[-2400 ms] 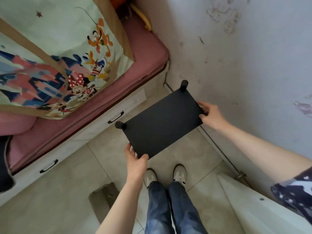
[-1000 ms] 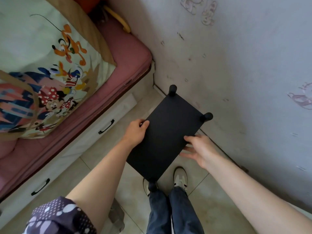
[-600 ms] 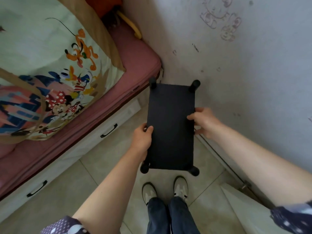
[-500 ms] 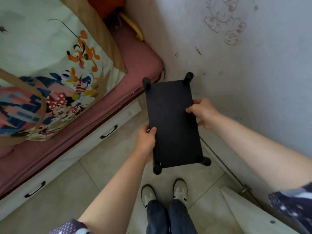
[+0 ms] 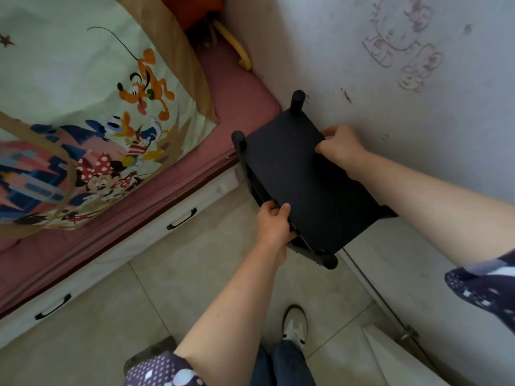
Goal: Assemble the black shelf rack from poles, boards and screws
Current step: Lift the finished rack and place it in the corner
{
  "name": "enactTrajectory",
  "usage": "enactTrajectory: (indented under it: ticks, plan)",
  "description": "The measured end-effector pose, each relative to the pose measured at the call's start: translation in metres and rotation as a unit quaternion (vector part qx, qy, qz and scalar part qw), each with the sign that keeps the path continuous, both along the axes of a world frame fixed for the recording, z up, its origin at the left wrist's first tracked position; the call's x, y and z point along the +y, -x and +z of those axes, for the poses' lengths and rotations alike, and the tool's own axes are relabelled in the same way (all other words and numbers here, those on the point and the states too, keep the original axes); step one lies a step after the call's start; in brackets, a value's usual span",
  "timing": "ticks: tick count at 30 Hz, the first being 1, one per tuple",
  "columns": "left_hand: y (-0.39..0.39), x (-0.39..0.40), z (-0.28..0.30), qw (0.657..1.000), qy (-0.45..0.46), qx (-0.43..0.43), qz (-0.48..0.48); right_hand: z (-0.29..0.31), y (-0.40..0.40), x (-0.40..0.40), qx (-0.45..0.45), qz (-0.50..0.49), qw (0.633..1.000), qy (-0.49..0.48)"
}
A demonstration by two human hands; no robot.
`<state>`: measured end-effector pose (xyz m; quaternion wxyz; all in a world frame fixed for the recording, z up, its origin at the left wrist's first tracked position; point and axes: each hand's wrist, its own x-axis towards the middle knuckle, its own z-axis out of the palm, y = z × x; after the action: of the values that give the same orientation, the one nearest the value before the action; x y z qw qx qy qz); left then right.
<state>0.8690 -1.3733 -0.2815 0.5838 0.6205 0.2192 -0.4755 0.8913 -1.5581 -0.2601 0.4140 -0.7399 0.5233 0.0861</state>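
Rack (image 5: 301,185) appears fully assembled: top board fitted, pole caps showing at corners. Left hand (image 5: 271,222) grips its near edge, right hand (image 5: 338,147) pinches the far edge. Rack sits between bed (image 5: 237,96) and wall; only final placement seems left.

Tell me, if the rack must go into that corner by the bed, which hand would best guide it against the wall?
Probably the right hand: it grips the black shelf rack on its wall-side edge, close to the wall. The left hand grips the near edge, on the floor side.
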Motion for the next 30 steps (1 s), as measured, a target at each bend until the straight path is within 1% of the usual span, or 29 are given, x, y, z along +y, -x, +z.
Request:
enactTrajectory:
  ticks: [7, 11, 15, 18, 20, 23, 26, 28, 30]
  plan:
    - [0.003, -0.014, 0.002, 1.000, 0.013, 0.016, 0.013, 0.002, -0.007, -0.014, 0.019, 0.025, 0.999, 0.045]
    - [-0.001, -0.009, 0.001, 1.000, 0.021, 0.023, -0.006, 0.004, 0.001, -0.008, 0.011, 0.050, 0.997, 0.052]
    - [-0.009, -0.008, 0.000, 0.999, 0.009, 0.011, -0.036, 0.016, 0.029, 0.002, -0.015, 0.090, 0.994, 0.068]
    - [-0.015, -0.007, 0.002, 0.998, -0.017, -0.015, -0.058, 0.025, 0.063, 0.014, -0.044, 0.092, 0.993, 0.051]
    - [-0.024, -0.003, 0.006, 0.997, -0.036, -0.033, -0.052, 0.032, 0.085, 0.024, -0.049, 0.087, 0.994, 0.041]
    - [-0.044, 0.001, 0.012, 0.993, -0.071, -0.087, -0.038, 0.037, 0.113, 0.037, -0.053, 0.036, 0.998, 0.023]
    - [-0.075, 0.004, 0.014, 0.979, -0.100, -0.172, -0.050, 0.032, 0.139, 0.053, -0.041, -0.051, 0.998, -0.009]
    - [-0.098, 0.004, 0.015, 0.964, -0.114, -0.227, -0.082, 0.024, 0.153, 0.064, -0.008, -0.106, 0.994, -0.004]
    - [-0.123, -0.001, 0.016, 0.950, -0.107, -0.262, -0.129, 0.015, 0.159, 0.071, 0.046, -0.170, 0.984, -0.023]
